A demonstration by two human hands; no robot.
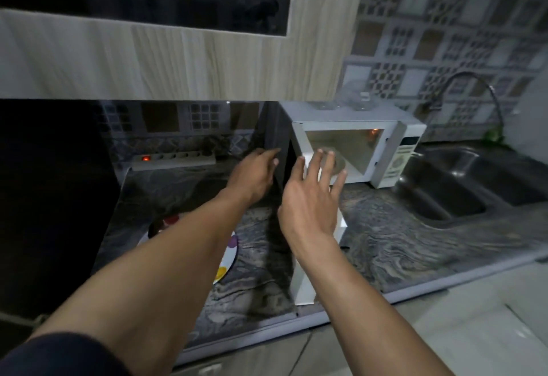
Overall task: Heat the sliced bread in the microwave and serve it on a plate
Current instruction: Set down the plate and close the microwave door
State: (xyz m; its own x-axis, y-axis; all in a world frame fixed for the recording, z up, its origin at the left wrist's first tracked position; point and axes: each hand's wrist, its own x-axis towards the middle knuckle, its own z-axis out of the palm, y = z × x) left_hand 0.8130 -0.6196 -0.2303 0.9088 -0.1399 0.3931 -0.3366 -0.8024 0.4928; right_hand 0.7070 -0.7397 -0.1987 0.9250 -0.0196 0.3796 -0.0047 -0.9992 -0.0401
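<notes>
The microwave (341, 125) stands at centre frame on the countertop (400, 242), with its control panel (398, 162) on the right side. Its door (305, 272) is swung fully open toward the camera and seen nearly edge-on, running from centre frame to lower centre. The cavity is lit by an orange lamp (374, 131) at its upper right corner. A glass turntable (339, 165) lies on the cavity floor, partly hidden by fingers.

Left hand (255, 174): fingers nearly straight, holding nothing, fingertips against the dark outer face of the door near its top.

Right hand (311, 197): fingers spread wide, holding nothing, raised on the inner side of the door in front of the cavity opening. Whether it touches the door cannot be told.

The sliced bread cannot be made out; the right hand covers part of the cavity.

The plate (229, 257), white with coloured spots, lies on the countertop at lower left, mostly covered by the left forearm.

A power strip (175, 160) with a lit red switch lies at centre left. A sink (444, 194) and faucet (474, 85) occupy the right. A wood-grain cabinet (178, 58) hangs across the top.
</notes>
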